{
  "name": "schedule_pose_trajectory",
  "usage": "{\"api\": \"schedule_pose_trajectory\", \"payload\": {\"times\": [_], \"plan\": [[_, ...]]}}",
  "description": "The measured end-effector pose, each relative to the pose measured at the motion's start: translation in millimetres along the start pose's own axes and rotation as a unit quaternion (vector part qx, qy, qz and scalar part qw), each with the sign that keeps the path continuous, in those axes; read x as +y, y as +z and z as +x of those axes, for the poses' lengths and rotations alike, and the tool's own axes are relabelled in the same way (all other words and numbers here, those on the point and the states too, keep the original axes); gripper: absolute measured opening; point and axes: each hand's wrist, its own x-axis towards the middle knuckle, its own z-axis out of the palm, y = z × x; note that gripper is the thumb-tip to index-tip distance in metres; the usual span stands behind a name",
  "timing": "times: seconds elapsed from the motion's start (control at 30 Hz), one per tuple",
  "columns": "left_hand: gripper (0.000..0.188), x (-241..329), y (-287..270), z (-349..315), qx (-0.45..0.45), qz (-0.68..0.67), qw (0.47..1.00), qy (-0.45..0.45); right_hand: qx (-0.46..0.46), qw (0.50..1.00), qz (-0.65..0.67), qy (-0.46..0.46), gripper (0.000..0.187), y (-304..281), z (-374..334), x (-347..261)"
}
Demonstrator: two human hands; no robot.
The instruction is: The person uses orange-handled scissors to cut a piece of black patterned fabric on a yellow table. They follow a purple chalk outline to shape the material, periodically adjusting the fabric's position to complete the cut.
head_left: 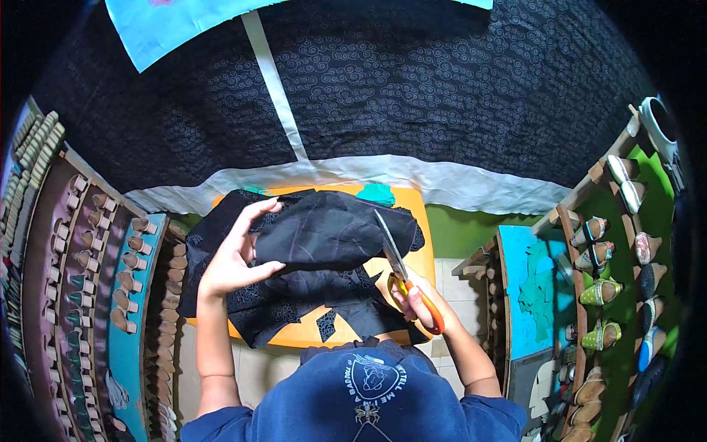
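My left hand grips the left end of a folded piece of black fabric, thumb below and fingers above. Faint lines run across the cloth, which is raised over the table. In my right hand is a pair of scissors with orange handles, my fingers through the loops. The blades point up and away from me, beside the right end of the fabric; whether they touch it I cannot tell. Beneath lie more black patterned cloth pieces, with a small offcut near the front edge.
The orange table carries the cloth and a green bundle at its far side. Shoe racks with lasts stand at left; shoes hang on a rack at right. A blue surface holds green scraps. Dark patterned cloth hangs ahead.
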Motion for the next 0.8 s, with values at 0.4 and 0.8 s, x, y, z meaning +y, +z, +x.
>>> {"api": "schedule_pose_trajectory", "payload": {"times": [0.4, 0.8], "plan": [[0.018, -44.5, 16.0, -15.0, 0.168, 0.229, 0.956, 0.073, 0.017, 0.996, 0.077, 0.028, 0.06, 12.9, 6.7, 1.6], [0.035, -10.8, 25.4, -7.2, 0.165, 0.105, 0.98, 0.029, 0.033, 0.995, 0.077, 0.046, 0.061, 12.7, 5.1, 6.4]]}}
